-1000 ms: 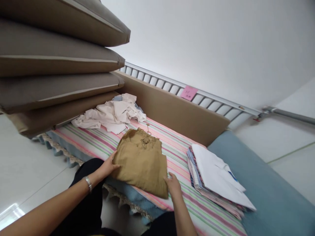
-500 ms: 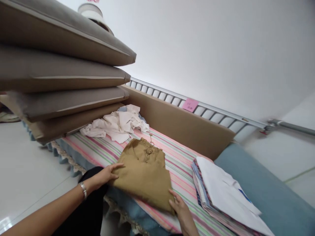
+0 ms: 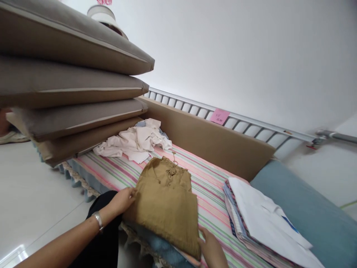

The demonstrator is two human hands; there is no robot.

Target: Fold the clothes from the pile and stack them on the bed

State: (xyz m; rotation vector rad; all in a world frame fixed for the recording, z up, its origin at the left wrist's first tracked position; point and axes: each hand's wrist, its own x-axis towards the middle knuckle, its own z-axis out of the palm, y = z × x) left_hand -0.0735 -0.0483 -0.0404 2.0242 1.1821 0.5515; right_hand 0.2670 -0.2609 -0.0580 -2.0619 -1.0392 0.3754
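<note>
Mustard-brown drawstring trousers lie folded on a striped sheet, their gathered waist and tied cord at the far end. My left hand, with a silver bangle at the wrist, has its fingers closed on the left edge of the fabric. At the lower right edge, my right hand holds the cloth between thumb and fingers; some of its fingertips are hidden. The near edge of the trousers hangs slightly over the side of the bed.
Crumpled white clothes lie beyond the trousers. A stack of folded clothes, white on top, sits to the right. Thick grey-brown cushions are piled at left. A brown board and metal rail line the wall side.
My left fingers have gone from spread on the cloth to closed on its edge. The folded trousers look flatter and squarer, with the lower right corner moved down. The view has shifted slightly.
</note>
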